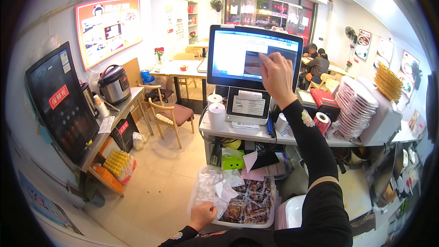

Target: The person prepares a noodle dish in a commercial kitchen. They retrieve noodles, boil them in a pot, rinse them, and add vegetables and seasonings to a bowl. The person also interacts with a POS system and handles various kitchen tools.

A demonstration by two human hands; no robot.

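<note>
My right hand (277,75) is raised in front of a point-of-sale touchscreen (228,55). Its index finger points at the lit display, and the other fingers are bent with nothing visible in them. Whether the fingertip touches the glass is hard to tell. Low in the view, my left hand (203,214) is curled at the near left edge of a white plastic bin (271,224). Whatever its fingers may hold is hidden. Clear sauce packets (252,200) and white sachets (207,181) fill the bin, with a loose paper slip (226,192) on top.
Paper rolls (216,116) and a receipt printer (250,104) stand on the counter below the screen. To the right are a red device (324,101) and wrapped stacked trays (355,104). A chair (175,113), an electric pressure cooker (115,84) and a display fridge (61,99) are left.
</note>
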